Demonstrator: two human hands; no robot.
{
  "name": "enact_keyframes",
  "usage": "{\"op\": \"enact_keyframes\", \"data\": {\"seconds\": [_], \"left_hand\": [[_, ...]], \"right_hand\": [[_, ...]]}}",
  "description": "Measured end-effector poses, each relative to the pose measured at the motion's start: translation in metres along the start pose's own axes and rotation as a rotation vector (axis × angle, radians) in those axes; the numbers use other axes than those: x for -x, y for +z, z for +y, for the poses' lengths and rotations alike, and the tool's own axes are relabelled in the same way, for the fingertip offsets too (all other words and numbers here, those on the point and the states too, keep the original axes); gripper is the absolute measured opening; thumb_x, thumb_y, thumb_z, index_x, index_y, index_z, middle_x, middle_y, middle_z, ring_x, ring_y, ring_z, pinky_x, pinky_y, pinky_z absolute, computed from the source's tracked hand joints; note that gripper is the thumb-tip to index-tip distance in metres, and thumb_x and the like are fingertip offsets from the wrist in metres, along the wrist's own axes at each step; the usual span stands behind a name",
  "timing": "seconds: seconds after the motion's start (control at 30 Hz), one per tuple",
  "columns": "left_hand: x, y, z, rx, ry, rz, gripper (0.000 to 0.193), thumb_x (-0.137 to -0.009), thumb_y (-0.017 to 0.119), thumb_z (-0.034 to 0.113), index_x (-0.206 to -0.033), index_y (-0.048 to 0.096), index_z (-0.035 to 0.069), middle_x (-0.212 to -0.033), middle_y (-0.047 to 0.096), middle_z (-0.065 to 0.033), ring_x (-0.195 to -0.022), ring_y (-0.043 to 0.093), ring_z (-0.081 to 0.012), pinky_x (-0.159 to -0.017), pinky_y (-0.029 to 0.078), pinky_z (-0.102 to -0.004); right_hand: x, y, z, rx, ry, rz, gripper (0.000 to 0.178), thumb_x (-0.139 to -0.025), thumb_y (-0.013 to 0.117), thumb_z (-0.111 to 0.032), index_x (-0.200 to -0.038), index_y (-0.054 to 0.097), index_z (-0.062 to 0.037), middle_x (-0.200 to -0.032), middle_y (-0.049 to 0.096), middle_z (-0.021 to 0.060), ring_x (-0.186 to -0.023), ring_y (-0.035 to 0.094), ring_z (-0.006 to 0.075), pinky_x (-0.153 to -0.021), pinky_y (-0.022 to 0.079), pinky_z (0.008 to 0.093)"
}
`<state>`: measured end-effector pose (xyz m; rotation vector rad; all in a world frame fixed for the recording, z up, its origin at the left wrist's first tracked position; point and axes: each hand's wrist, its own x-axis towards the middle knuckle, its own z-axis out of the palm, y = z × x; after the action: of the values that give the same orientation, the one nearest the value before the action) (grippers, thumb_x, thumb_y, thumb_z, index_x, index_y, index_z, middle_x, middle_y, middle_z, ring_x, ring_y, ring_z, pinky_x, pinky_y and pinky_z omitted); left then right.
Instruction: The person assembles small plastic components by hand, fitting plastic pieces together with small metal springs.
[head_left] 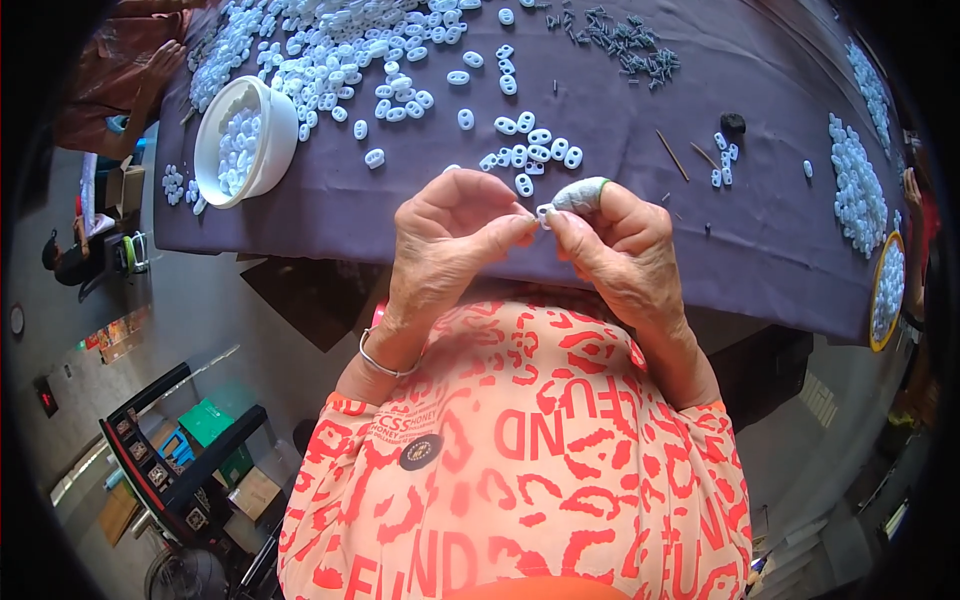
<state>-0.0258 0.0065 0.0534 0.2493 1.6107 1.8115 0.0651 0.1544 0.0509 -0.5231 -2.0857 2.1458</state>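
Note:
Over the near table edge my two hands meet at the fingertips. My right hand [628, 240] pinches a small white two-hole plastic piece [545, 216] between thumb and index finger. A pale wrap [580, 195] with a green edge covers that index finger. My left hand [452, 232] is closed, thumb against index finger, its tips right beside the piece. Whatever it pinches is too small to make out. Just beyond my fingers lies a loose cluster of the same white two-hole pieces [539, 153].
A large heap of white pieces [340, 50] spreads at far left, beside a white tub [280, 140] holding more. Small dark pins [630, 50] lie scattered at the back. Thin brown sticks [672, 155] and a dark lump [733, 123] are at right, before another white heap [855, 185].

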Motion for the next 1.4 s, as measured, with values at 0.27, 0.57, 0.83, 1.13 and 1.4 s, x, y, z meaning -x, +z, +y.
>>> {"op": "enact_keyframes", "data": {"seconds": [0.27,0.57,0.83,1.13,1.4], "left_hand": [[0.002,0.001,0.001,-0.059,0.026,0.000,0.019,-0.075,0.067,-0.004,-0.091,0.057,0.000,-0.082,0.062,-0.0052,-0.077,0.061,-0.0105,-0.069,0.051,-0.0224],[0.001,0.000,-0.004,-0.119,0.062,0.003,0.018,-0.076,0.066,-0.003,-0.092,0.058,0.000,-0.083,0.062,-0.0041,-0.080,0.061,-0.0090,-0.073,0.050,-0.0211],[0.001,-0.002,-0.008,-0.187,0.071,0.000,0.018,-0.076,0.066,-0.003,-0.091,0.057,0.000,-0.081,0.063,-0.0056,-0.075,0.061,-0.0094,-0.067,0.051,-0.0206],[-0.003,-0.004,-0.017,-0.128,0.030,0.014,0.015,-0.077,0.065,-0.003,-0.090,0.057,0.000,-0.084,0.062,-0.0033,-0.079,0.059,-0.0081,-0.073,0.048,-0.0210],[-0.007,-0.006,-0.019,-0.207,0.041,-0.039,0.015,-0.077,0.065,-0.003,-0.090,0.058,0.000,-0.084,0.062,-0.0031,-0.079,0.060,-0.0085,-0.072,0.049,-0.0213]], "right_hand": [[0.000,0.002,0.005,0.031,0.011,-0.005,0.013,-0.084,0.062,-0.012,-0.088,0.060,-0.0002,-0.067,0.057,-0.0022,-0.057,0.047,0.0006,-0.046,0.036,0.0154],[-0.003,0.002,0.008,0.049,-0.003,-0.023,0.011,-0.085,0.060,-0.011,-0.087,0.060,0.0001,-0.065,0.055,-0.0026,-0.056,0.045,0.0002,-0.046,0.033,0.0163],[-0.006,0.002,0.017,0.145,-0.036,-0.097,0.010,-0.086,0.058,-0.010,-0.086,0.059,0.0001,-0.064,0.054,-0.0024,-0.056,0.045,0.0013,-0.048,0.035,0.0167],[-0.007,-0.001,0.027,-0.073,0.107,-0.085,0.012,-0.087,0.058,-0.014,-0.090,0.059,-0.0022,-0.064,0.054,-0.0028,-0.055,0.047,0.0016,-0.044,0.036,0.0169],[-0.008,-0.003,0.031,0.137,0.000,-0.167,0.013,-0.087,0.057,-0.013,-0.086,0.058,-0.0002,-0.061,0.049,-0.0036,-0.054,0.042,0.0023,-0.047,0.033,0.0187]]}}
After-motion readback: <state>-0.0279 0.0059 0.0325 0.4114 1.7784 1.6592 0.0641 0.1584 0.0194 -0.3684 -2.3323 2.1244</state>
